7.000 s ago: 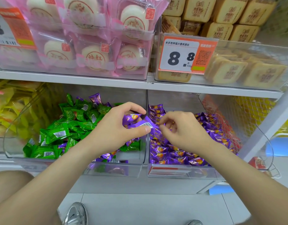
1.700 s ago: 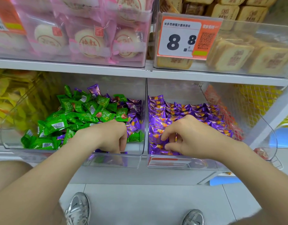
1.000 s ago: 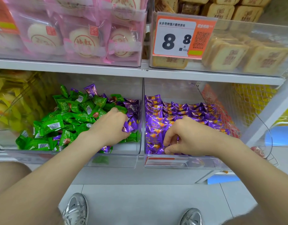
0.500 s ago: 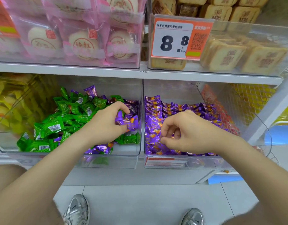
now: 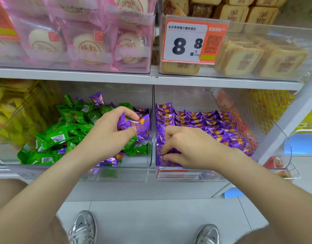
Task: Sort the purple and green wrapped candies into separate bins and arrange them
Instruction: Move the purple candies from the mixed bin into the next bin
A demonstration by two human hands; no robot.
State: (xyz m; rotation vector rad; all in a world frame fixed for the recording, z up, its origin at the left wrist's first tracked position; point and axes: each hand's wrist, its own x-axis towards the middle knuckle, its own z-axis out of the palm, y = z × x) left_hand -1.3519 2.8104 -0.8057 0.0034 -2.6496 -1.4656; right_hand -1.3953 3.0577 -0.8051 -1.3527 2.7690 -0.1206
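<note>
The purple candies [image 5: 136,125] gripped between thumb and curled fingers of the left hand [image 5: 107,138] are best lifted over the divider [image 5: 153,95] just right of it and laid flat into the rows [image 5: 213,124], not dropped. The right hand [image 5: 192,148] is curled onto the front row [image 5: 164,162] beneath it; whether a candy is pinched cannot be told. Green candies [image 5: 54,136] lie left of the left hand

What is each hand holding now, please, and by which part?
The left hand pinches purple candies across their wrappers' middles; the right hand rests on the purple rows, grip unclear.
</note>
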